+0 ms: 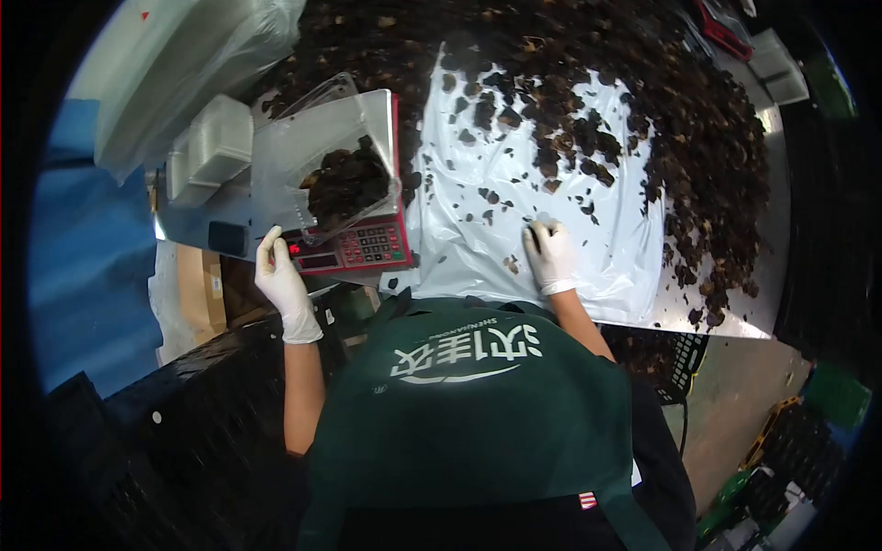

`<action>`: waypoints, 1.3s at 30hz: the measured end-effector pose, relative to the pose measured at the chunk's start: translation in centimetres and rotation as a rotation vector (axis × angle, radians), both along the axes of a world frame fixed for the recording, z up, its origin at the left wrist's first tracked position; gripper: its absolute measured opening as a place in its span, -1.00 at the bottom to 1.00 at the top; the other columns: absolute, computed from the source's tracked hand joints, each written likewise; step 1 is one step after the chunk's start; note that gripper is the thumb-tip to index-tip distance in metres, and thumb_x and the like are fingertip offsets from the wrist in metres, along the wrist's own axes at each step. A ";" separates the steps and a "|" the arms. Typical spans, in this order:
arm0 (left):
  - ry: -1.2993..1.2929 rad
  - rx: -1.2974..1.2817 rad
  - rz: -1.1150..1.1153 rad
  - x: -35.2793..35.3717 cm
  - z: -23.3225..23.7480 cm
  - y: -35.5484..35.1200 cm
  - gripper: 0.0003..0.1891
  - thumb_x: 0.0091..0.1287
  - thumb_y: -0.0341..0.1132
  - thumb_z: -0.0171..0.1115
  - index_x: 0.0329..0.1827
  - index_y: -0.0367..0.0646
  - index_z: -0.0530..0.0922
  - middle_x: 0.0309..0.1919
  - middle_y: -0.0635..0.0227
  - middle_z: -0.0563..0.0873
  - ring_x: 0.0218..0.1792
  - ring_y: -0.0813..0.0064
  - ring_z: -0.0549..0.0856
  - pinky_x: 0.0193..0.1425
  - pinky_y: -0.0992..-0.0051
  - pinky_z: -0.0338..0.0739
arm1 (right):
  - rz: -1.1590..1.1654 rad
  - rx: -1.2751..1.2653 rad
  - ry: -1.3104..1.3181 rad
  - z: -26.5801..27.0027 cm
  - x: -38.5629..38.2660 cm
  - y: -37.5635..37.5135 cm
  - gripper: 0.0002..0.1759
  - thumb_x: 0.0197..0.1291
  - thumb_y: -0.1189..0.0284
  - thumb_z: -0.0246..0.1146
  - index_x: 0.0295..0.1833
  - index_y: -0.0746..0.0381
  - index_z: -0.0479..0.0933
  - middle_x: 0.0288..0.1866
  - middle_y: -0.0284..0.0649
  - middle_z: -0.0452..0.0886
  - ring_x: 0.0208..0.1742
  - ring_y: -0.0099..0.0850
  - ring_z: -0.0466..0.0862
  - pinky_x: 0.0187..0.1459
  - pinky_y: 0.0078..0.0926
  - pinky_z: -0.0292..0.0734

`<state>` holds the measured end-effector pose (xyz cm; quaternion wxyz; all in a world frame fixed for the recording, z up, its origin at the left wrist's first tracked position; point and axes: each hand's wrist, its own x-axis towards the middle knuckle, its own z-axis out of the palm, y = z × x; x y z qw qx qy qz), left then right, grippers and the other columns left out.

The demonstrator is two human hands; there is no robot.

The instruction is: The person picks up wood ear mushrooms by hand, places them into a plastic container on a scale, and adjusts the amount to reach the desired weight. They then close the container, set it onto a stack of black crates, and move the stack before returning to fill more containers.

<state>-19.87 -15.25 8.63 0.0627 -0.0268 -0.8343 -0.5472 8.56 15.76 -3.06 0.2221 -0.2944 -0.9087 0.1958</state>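
My left hand [287,286], in a white glove, is at the front left corner of a red digital scale [375,241]. Its fingers are bent together, and whether anything is in them is hidden. On the scale's plate sits a clear plastic tray [367,119] with a heap of dark dried fungus [347,184] inside. My right hand [551,261], also gloved, rests over a white plastic sheet [469,248], its fingers curled around a small dark piece. Loose fungus pieces [597,145] lie scattered across the sheet beyond this hand.
A large spread of dark fungus [707,156] covers the back and right of the metal table. Stacked clear trays [220,138] and a phone [227,238] are left of the scale. A black crate [687,363] stands below the table edge, and a cardboard box [197,289] at left.
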 end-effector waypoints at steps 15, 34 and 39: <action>-0.026 0.132 0.092 2.1 -1.0 -2.8 -0.80 0.45 -0.52 0.14 0.05 -0.25 0.66 -0.08 0.45 0.70 -0.09 0.68 0.59 0.08 0.64 0.46 | 0.666 -0.214 0.449 15.3 -24.3 -7.9 -0.76 0.08 0.39 0.44 -0.12 0.13 0.63 -0.22 -0.18 0.55 -0.17 -0.21 0.61 -0.18 -0.34 0.53; -0.019 0.365 0.343 1.8 -1.8 -7.4 -0.69 0.43 -0.61 0.10 0.22 -0.30 0.49 -0.02 0.36 0.69 -0.01 0.64 0.62 0.19 0.58 0.48 | 0.031 -0.734 0.239 5.3 -11.6 4.9 -0.71 0.42 0.33 0.19 -0.11 0.35 0.69 -0.19 -0.30 0.73 -0.18 -0.57 0.62 -0.07 -0.56 0.49; -0.024 0.364 0.362 0.7 -1.6 -7.2 -0.70 0.44 -0.53 0.15 0.22 -0.23 0.51 -0.06 0.42 0.70 -0.04 0.66 0.62 0.07 0.61 0.50 | -0.256 -0.877 0.367 1.4 -4.3 6.8 -0.76 0.39 0.35 0.21 -0.10 0.30 0.69 -0.18 -0.32 0.72 -0.14 -0.58 0.63 -0.03 -0.57 0.49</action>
